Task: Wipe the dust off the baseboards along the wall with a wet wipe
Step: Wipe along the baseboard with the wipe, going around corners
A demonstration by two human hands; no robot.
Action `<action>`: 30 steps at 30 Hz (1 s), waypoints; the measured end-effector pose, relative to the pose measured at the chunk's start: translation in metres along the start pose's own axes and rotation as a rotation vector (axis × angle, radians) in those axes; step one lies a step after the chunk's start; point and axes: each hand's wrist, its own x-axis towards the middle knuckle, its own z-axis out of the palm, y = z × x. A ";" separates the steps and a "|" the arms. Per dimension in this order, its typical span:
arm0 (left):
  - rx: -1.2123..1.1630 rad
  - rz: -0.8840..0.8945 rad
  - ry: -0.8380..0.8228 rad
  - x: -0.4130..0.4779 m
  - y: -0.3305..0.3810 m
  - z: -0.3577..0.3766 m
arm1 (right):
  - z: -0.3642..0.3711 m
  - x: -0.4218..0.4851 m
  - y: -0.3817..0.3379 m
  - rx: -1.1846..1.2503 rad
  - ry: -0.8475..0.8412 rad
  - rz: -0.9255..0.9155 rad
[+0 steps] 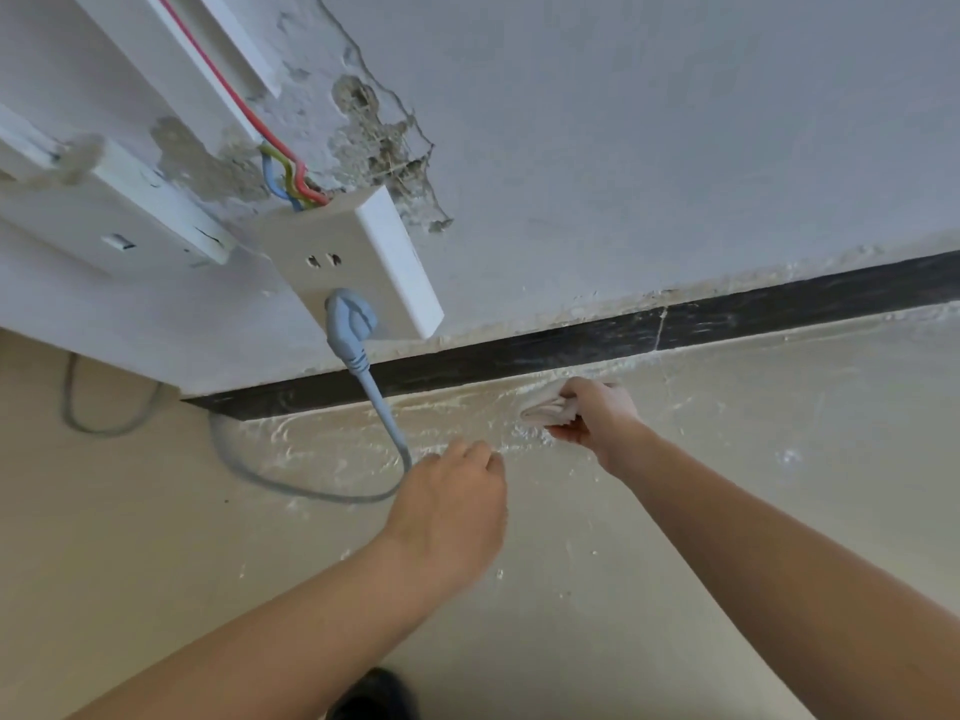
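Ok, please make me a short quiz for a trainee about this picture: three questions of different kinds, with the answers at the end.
1. Fill the gap: the folded white wet wipe is held by the ____ hand.
2. True or false: the grey power plug sits in the white plastic wall socket.
3. Which thing lies closest to the left hand?
A) the grey power cable
B) the coloured wires
C) the cracked plaster

Key
1. The right hand.
2. True.
3. A.
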 end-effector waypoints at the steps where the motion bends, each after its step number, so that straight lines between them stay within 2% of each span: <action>1: 0.027 0.014 0.068 0.003 -0.003 -0.005 | 0.004 0.001 -0.003 0.004 -0.032 0.001; 6: 0.303 0.136 0.229 0.000 -0.031 -0.020 | 0.045 0.002 -0.007 0.014 -0.215 0.009; 8: 0.414 0.164 0.180 0.005 -0.041 -0.021 | 0.064 0.001 -0.002 0.065 -0.291 0.049; 10: 0.491 0.107 0.090 0.016 -0.045 -0.021 | 0.078 0.002 -0.001 0.165 -0.337 0.072; 16: 0.561 -0.056 0.108 0.054 -0.039 -0.015 | 0.071 -0.002 -0.020 0.539 -0.284 0.097; 20: 0.619 -0.044 0.123 0.063 -0.033 -0.007 | 0.026 -0.005 -0.026 0.758 -0.231 0.087; 23: 0.678 0.008 0.169 0.054 -0.036 0.001 | -0.011 0.001 -0.022 0.889 -0.099 0.024; 25: 0.711 0.051 0.254 0.054 -0.039 0.006 | -0.029 0.008 -0.017 0.839 0.011 0.032; 27: 0.748 0.100 0.420 0.064 -0.042 0.006 | -0.035 0.012 -0.009 0.704 0.057 0.076; 30: 0.841 0.235 0.636 0.092 -0.037 -0.007 | -0.019 0.015 0.005 0.521 -0.016 0.127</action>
